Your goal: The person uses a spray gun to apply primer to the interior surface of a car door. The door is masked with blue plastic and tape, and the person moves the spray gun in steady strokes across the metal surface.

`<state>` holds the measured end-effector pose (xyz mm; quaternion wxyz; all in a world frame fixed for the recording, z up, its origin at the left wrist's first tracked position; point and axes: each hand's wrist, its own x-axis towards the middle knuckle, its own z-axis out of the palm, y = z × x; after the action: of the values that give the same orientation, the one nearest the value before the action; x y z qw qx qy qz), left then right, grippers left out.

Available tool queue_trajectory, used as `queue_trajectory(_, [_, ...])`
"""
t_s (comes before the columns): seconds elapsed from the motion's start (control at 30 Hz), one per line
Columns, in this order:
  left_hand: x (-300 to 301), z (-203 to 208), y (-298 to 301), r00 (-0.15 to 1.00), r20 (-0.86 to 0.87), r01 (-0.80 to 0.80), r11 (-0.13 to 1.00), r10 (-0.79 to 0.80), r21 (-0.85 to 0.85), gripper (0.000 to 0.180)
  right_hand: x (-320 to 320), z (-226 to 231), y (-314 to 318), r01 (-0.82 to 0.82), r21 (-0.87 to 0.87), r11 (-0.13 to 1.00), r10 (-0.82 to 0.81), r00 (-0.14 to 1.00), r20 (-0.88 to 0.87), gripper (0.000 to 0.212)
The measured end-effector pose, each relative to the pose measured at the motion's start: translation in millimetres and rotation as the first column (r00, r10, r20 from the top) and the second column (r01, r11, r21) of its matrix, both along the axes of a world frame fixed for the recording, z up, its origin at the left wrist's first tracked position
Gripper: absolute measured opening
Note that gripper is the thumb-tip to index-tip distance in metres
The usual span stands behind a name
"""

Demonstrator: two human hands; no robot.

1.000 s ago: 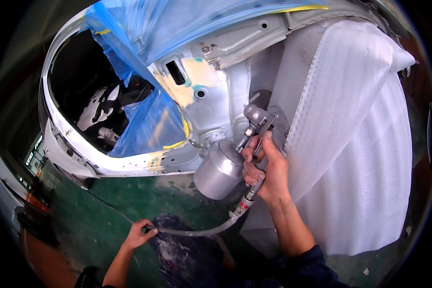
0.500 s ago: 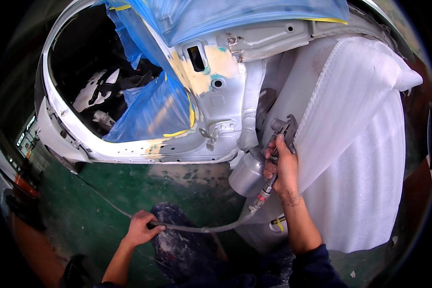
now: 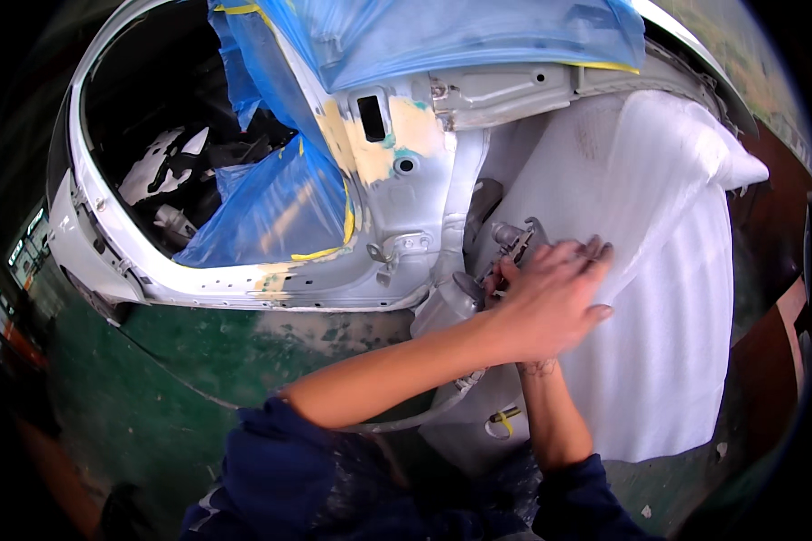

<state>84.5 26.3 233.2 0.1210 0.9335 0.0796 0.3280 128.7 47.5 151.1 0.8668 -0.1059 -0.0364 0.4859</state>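
My right hand (image 3: 505, 274) grips a spray gun (image 3: 512, 238), a grey metal gun with a cup (image 3: 444, 305) beside it. Most of that hand is hidden behind my left hand (image 3: 558, 296), which reaches across it with fingers stretched out and holds nothing. The left fingertips lie over the white foam sheet (image 3: 663, 288) draped on the car's front; whether they touch it I cannot tell. From the gun an air hose (image 3: 406, 422) runs down and away to the left, passing behind my left forearm.
The silver car body (image 3: 356, 293) has cream filler patches (image 3: 415, 128) by its door opening. Blue masking film (image 3: 478, 41) with yellow tape covers the upper part and hangs in the opening. Below is a green floor (image 3: 189, 356). A yellow-taped piece (image 3: 505, 418) sits on the lower foam.
My left hand has let go of the hose and swung up and right, across the right hand. The gun stays in the right hand. The view has shifted slightly.
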Motion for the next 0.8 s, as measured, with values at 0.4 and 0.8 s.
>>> queue_trajectory(0.4, [41, 11, 16, 0.975, -0.124, -0.206, 0.961, 0.186, -0.183, 0.07, 32, -31, 27, -0.268, -0.129, 0.955, 0.295, 0.901, 0.317, 0.016])
queue_trajectory(0.8, [60, -11, -39, 0.994, -0.053, -0.105, 0.931, 0.092, -0.35, 0.08, -6, 21, 6, -0.165, -0.274, 0.947, 0.309, 0.697, 0.647, 0.03])
